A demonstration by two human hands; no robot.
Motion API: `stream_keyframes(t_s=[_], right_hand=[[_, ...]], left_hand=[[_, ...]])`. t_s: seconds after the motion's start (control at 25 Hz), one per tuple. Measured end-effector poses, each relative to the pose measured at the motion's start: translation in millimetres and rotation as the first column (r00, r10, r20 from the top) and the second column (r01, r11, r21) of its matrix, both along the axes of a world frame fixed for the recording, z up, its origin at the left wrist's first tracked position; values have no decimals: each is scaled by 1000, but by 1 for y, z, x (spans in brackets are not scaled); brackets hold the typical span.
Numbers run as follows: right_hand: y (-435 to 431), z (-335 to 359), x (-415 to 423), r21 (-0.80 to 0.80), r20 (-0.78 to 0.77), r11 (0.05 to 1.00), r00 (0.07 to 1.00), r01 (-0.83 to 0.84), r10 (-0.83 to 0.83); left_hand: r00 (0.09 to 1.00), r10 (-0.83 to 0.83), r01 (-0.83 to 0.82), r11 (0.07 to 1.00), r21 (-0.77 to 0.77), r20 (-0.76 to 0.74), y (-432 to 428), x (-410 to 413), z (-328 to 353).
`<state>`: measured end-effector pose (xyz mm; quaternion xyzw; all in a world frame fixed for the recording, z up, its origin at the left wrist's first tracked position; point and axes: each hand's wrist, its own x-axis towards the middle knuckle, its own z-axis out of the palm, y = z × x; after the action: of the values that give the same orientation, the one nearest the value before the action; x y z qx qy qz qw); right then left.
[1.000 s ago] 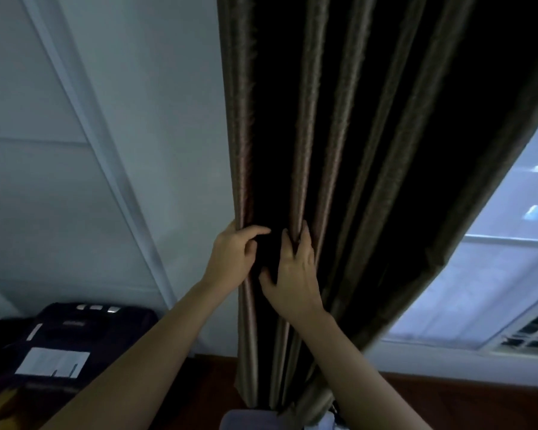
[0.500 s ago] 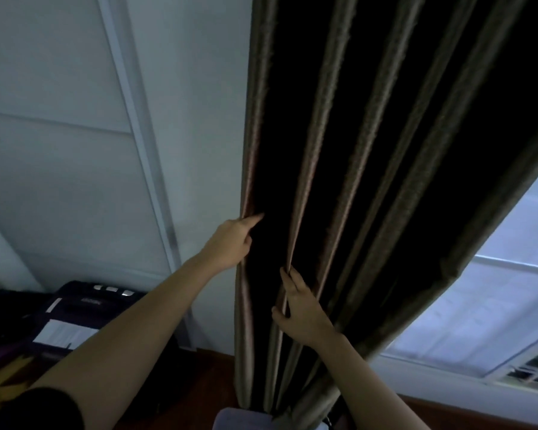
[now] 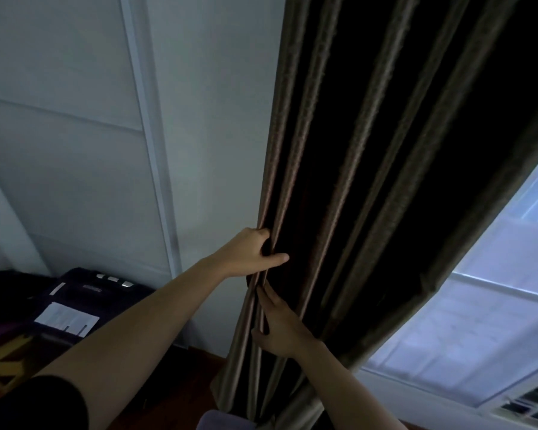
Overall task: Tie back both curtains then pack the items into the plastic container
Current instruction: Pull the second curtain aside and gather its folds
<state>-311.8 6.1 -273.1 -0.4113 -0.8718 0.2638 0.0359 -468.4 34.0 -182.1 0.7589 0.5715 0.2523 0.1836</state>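
Two bare forearms reach up and forward from the bottom edge; the left one comes out of a black sleeve [image 3: 44,405]. A pale rounded object [image 3: 224,420] sits at the very bottom, too cropped to identify.

Right hand [image 3: 280,327] – the lower one – lies along a pleat of the curtain [image 3: 370,181]. Its fingers run nearly straight up the fold and its thumb is on the other side, so the fold is pinched between them.

Left hand [image 3: 249,252], just above it, has its fingers curled round the curtain's left-edge folds and its thumb stretched across the front.

The curtain is dark brown, hangs in long vertical pleats, and is bunched narrow where the hands hold it.

A wood floor [image 3: 184,383] is below. A dark case [image 3: 84,293] with a white label stands at lower left against the pale panelled wall [image 3: 75,150]. A bright window [image 3: 479,321] lies to the right, behind the curtain's edge.
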Motion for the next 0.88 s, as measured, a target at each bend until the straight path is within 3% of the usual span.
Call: stream_keyframes(t_s=[0.08,0.12,0.2,0.28,0.32,0.44,0.64,0.88], right_hand=[[0,3,8,118,34,993,999,-28,25],[0,5,12,285,-35,958,999,13,-3],[3,15,18,524,-319,794,935,310,-154],[14,38,21,494,-559,651,784,577,-270],[23,52,21,478,-566,644,770,598,-295],[49,69,17,360,-413,807,856,467,-311],[28,15,19,248,-169,954,977,170,-130],[13,-3,20,171,-51,984,997,57,-48]], left_hand=[[996,46,-41,998,55,-83,1,3,-2],[992,59,-51,996,76,-110,1,4,-3],[990,71,-59,993,102,-120,3,1,-7],[990,70,-55,991,123,-124,4,-3,-10],[989,70,-52,990,132,-132,5,-5,-11],[982,74,-47,987,154,-175,8,-4,-13],[979,47,-20,991,134,-198,12,2,-14],[979,-50,61,997,53,-196,20,13,-4]])
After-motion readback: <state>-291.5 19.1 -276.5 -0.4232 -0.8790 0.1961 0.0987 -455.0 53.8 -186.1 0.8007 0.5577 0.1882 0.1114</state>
